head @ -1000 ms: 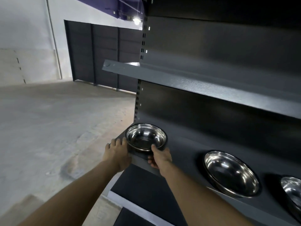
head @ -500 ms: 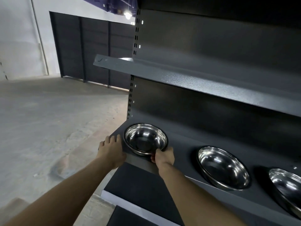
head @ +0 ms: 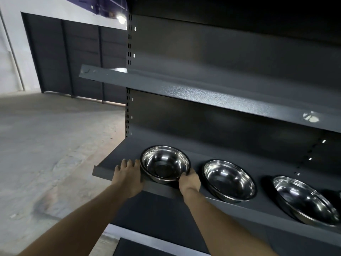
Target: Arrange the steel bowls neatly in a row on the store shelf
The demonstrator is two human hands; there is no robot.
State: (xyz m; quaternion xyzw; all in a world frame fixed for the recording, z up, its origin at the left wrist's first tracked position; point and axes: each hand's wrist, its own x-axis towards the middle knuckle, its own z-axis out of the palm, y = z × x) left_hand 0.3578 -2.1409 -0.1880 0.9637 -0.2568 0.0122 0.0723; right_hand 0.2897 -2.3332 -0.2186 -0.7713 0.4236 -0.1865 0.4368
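While the head camera looks down along the dark grey shelving unit (head: 230, 52), its middle shelf (head: 118, 164) carries the whole show, running from its left end down toward the lower right. Above it, an upper shelf (head: 184, 91) juts out bare-faced, with a pale scuffed patch (head: 311, 116) near its right end. Off to the left, concrete floor (head: 46, 145) stretches back to a dark panelled wall (head: 73, 56), and a lamp (head: 120, 17) glows high up.

On to the steel! Three bowls sit in a row along the middle shelf, all close to its front edge. Far-right bowl (head: 304, 200) is the widest in view, tilted toward the camera, partly cut by the picture's edge. Middle bowl (head: 229, 180) sits apart from its neighbours on either side. Leftmost bowl (head: 165, 164) stands near the shelf's left end, upright, and this one is getting the attention.

Left hand (head: 128, 174) lies over the shelf's front edge just left of that bowl, fingers fairly straight and together, the nearest finger against the bowl's outer wall. Right hand (head: 190, 180) comes in at the bowl's front right, fingers curled round its rim and wall, thumb at the lip. Both forearms reach up from the bottom of the view.
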